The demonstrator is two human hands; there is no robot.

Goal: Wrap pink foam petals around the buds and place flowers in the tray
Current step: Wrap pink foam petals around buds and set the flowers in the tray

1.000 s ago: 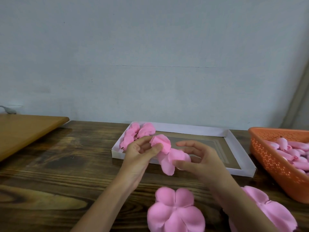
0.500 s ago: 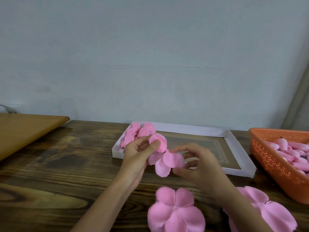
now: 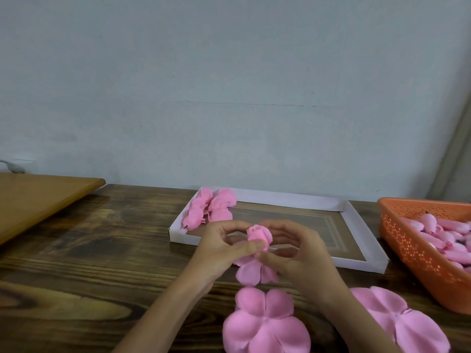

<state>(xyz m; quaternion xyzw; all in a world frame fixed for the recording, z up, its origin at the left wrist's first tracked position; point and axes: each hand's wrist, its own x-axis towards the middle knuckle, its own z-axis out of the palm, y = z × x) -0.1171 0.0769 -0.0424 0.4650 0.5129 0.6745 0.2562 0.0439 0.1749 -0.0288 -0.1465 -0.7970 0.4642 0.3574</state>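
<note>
Both hands meet in front of the tray's [image 3: 362, 266] near edge, grasping one flower [image 3: 258, 235] between them. The left hand [image 3: 221, 250] pinches its bud with thumb and fingers; the right hand [image 3: 300, 253] closes on it from 3 o'clock. Loose petals [image 3: 251, 272] hang below at 6 o'clock. Finished flowers [image 3: 209, 208] lie in the tray's far-left corner, at 10 o'clock. Flat petal sheets [image 3: 265, 324] lie on the table [image 3: 89, 263] at 6 and 4 o'clock; an orange basket [image 3: 418, 253] of buds stands at 3 o'clock

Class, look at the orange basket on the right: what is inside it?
The orange basket holds a heap of pink foam buds. Its floor is covered by them, and its right part runs out of frame.
</note>
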